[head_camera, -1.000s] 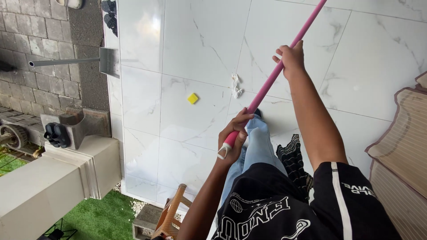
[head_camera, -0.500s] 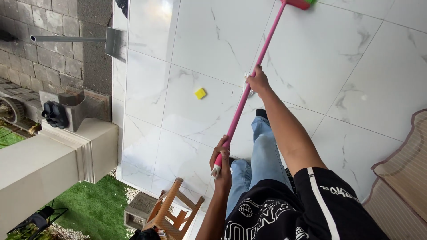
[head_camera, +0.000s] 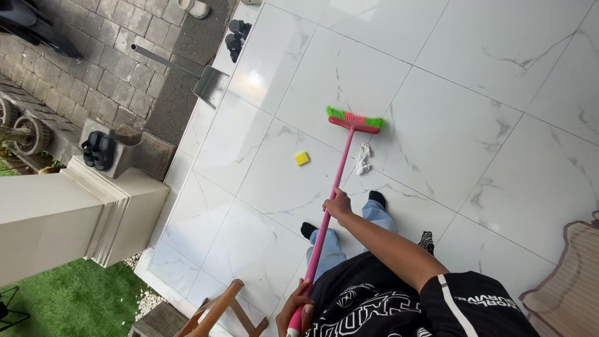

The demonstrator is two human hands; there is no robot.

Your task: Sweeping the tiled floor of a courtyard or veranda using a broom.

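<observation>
1. The right hand (head_camera: pixel 337 206) is closed around the middle of the pink broom handle (head_camera: pixel 331 200), and the left hand (head_camera: pixel 296 314) wraps its fingers around the top end at the lower edge of the view.
2. The broom head (head_camera: pixel 354 120), red-backed with green bristles, now rests on the white marble-look tile floor (head_camera: pixel 474 118), well out ahead of the person's feet. Half a second ago it sat at the very top edge of the view, so the broom has been drawn nearer or the head has tilted; probably both.
3. A crumpled white scrap (head_camera: pixel 363 158), possibly tissue, lies just beside the handle, on the near side of the bristles. A small yellow square (head_camera: pixel 301 158) lies near, on the handle's other side.
4. With the bristles set beyond both scraps, a pull toward the person would gather them.
5. A metal dustpan (head_camera: pixel 211 85) rests at the floor's edge, well apart.
</observation>
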